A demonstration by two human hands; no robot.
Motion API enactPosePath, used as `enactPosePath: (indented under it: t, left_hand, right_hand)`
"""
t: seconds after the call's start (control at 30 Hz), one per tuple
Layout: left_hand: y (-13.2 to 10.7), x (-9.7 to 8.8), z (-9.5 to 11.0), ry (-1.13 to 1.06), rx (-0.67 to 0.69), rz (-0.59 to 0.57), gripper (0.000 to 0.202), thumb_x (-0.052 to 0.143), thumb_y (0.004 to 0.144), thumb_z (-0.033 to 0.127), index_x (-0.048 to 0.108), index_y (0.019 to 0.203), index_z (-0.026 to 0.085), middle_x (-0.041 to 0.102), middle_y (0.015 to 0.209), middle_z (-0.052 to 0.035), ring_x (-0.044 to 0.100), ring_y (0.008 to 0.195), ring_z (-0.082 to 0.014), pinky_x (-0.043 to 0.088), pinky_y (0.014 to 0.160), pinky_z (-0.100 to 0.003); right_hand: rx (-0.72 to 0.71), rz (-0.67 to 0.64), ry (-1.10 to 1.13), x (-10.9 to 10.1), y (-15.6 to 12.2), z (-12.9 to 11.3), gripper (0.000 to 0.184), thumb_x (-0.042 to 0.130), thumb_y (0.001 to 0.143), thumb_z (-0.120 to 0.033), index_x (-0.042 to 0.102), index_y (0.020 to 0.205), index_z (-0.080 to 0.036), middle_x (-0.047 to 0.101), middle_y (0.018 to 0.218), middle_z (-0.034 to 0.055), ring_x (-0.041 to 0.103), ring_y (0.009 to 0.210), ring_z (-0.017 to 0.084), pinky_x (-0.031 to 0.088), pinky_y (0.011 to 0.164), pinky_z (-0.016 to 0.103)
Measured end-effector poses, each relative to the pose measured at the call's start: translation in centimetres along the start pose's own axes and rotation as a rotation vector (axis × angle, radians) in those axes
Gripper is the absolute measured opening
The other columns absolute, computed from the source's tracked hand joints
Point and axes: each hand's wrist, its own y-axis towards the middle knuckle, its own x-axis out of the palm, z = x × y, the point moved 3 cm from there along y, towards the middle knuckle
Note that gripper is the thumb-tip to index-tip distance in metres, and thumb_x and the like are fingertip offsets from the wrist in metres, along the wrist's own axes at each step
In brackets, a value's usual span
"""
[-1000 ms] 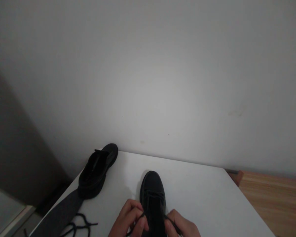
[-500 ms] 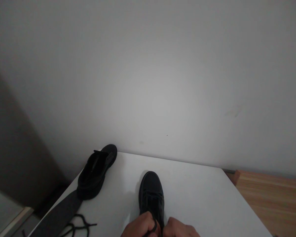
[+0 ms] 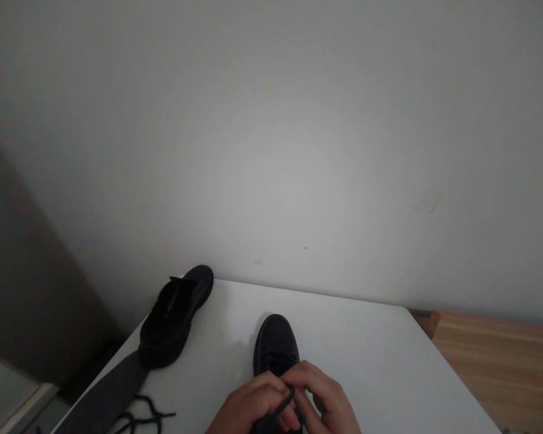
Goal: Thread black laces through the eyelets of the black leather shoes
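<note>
So a black shoe [image 3: 276, 339] is set toe-forward near the middle of the white counter [image 3: 389, 355], with its back half hidden behind the two hands and cut off by the bottom edge. A dark lace [image 3: 291, 395] is being worked right over the shoe's opening. The left hand [image 3: 254, 402] is mostly closed, fingers curled in, and the lace is pinched there. The right hand [image 3: 324, 393] is half curled, with a bit of a gap left between thumb and forefinger; its fingertips are brought right up to the lace and the left fingers, but whether anything is actually gripped by them can't be told.

Over at the left edge, another black shoe [image 3: 176, 316] is parked at an angle, its opening exposed. A dark grey flat piece [image 3: 103, 398] is stretched out from its heel, and a loose lace [image 3: 152, 411] is left squiggled just beside that. Some wood-grain furniture [image 3: 502, 367] can be seen off to the right.
</note>
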Motion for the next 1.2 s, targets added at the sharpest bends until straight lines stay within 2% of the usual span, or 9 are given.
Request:
enactPosePath:
  t: [0.13, 0.27, 0.37, 0.47, 0.63, 0.77, 0.93, 1.1, 1.2]
  left_hand:
    - [0.9, -1.1, 1.5, -0.008, -0.065, 0.098, 0.007, 0.065, 0.089, 0.026, 0.07, 0.089, 0.021, 0.071, 0.091, -0.0052, 0.067, 0.088, -0.0189, 0.051, 0.082, -0.027]
    - [1.4, -1.7, 1.3, -0.094, -0.197, 0.232, 0.011, 0.06, 0.087, 0.012, 0.065, 0.085, 0.021, 0.068, 0.083, -0.0006, 0.066, 0.079, -0.0145, 0.049, 0.075, -0.023]
    - [1.3, -2.0, 0.5, -0.217, -0.256, 0.316, 0.007, 0.064, 0.087, 0.016, 0.065, 0.092, 0.02, 0.067, 0.082, 0.0009, 0.067, 0.079, -0.0146, 0.05, 0.076, -0.024]
    - [1.1, -2.5, -0.4, -0.283, -0.3, 0.369, 0.012, 0.068, 0.089, 0.03, 0.068, 0.092, 0.019, 0.068, 0.077, 0.0005, 0.067, 0.077, -0.0155, 0.051, 0.074, -0.025]
    - [0.4, -3.6, -2.4, -0.376, -0.346, 0.48, 0.032, 0.072, 0.086, 0.048, 0.074, 0.087, 0.016, 0.074, 0.078, -0.0039, 0.068, 0.069, -0.017, 0.055, 0.067, -0.027]
    - [-0.4, -4.4, -4.4, -0.542, -0.352, 0.614, 0.035, 0.077, 0.081, 0.048, 0.077, 0.097, 0.017, 0.078, 0.087, -0.0062, 0.071, 0.072, -0.0169, 0.059, 0.07, -0.026]
    - [-0.7, -4.7, -5.7, -0.74, -0.386, 0.742, 0.044, 0.092, 0.064, 0.038, 0.074, 0.099, 0.018, 0.08, 0.101, -0.0087, 0.074, 0.091, -0.0205, 0.059, 0.089, -0.029]
    - [-1.0, -4.7, -6.1, -0.797, -0.413, 0.845, 0.052, 0.096, 0.057, 0.038, 0.063, 0.092, 0.02, 0.079, 0.079, -0.0033, 0.071, 0.067, -0.0152, 0.059, 0.066, -0.025]
    - [-1.3, -4.9, -6.3, -0.745, -0.407, 0.844, 0.051, 0.091, 0.063, 0.048, 0.06, 0.093, 0.021, 0.071, 0.063, 0.0037, 0.058, 0.05, -0.009, 0.046, 0.048, -0.017]
  right_hand:
    - [0.141, 0.142, 0.333, 0.0, 0.5, 1.1, 0.03, 0.057, 0.096, -0.049, 0.068, 0.089, -0.022, 0.065, 0.084, 0.0037, 0.06, 0.072, 0.017, 0.049, 0.064, 0.025]
    - [0.278, 0.192, 0.71, 1.1, 0.7, 3.2, 0.032, 0.063, 0.091, -0.053, 0.064, 0.088, -0.021, 0.057, 0.068, -0.0016, 0.05, 0.057, 0.012, 0.043, 0.054, 0.024]
    - [0.32, 0.238, 0.883, 1.4, 0.7, 4.8, 0.032, 0.069, 0.087, -0.052, 0.06, 0.083, -0.021, 0.052, 0.062, -0.0048, 0.043, 0.052, 0.01, 0.039, 0.051, 0.022]
    - [0.392, 0.301, 0.964, 1.2, 0.3, 6.2, 0.032, 0.078, 0.08, -0.049, 0.063, 0.085, -0.021, 0.056, 0.069, -0.0039, 0.043, 0.051, 0.008, 0.038, 0.048, 0.019]
    - [0.554, 0.409, 1.02, 0.0, -1.1, 7.6, 0.038, 0.092, 0.066, -0.04, 0.07, 0.089, -0.021, 0.069, 0.078, 0.0007, 0.06, 0.059, 0.01, 0.049, 0.052, 0.02]
    - [0.627, 0.543, 1.159, -1.1, -1.6, 7.9, 0.042, 0.1, 0.053, -0.027, 0.075, 0.086, -0.019, 0.073, 0.076, 0.0007, 0.065, 0.062, 0.009, 0.053, 0.055, 0.017]
    - [0.571, 0.487, 1.289, -2.0, -1.8, 8.4, 0.033, 0.097, 0.061, -0.024, 0.078, 0.087, -0.019, 0.072, 0.073, -0.0002, 0.056, 0.054, 0.005, 0.049, 0.047, 0.015]
    - [0.519, 0.455, 1.286, -2.5, -2.3, 8.7, 0.033, 0.096, 0.062, -0.025, 0.079, 0.089, -0.018, 0.071, 0.076, 0.0013, 0.05, 0.053, 0.003, 0.046, 0.048, 0.013]
    - [0.517, 0.434, 1.229, -2.4, -2.4, 8.2, 0.03, 0.096, 0.063, -0.027, 0.079, 0.086, -0.017, 0.068, 0.076, 0.0009, 0.044, 0.051, 0.002, 0.042, 0.047, 0.012]
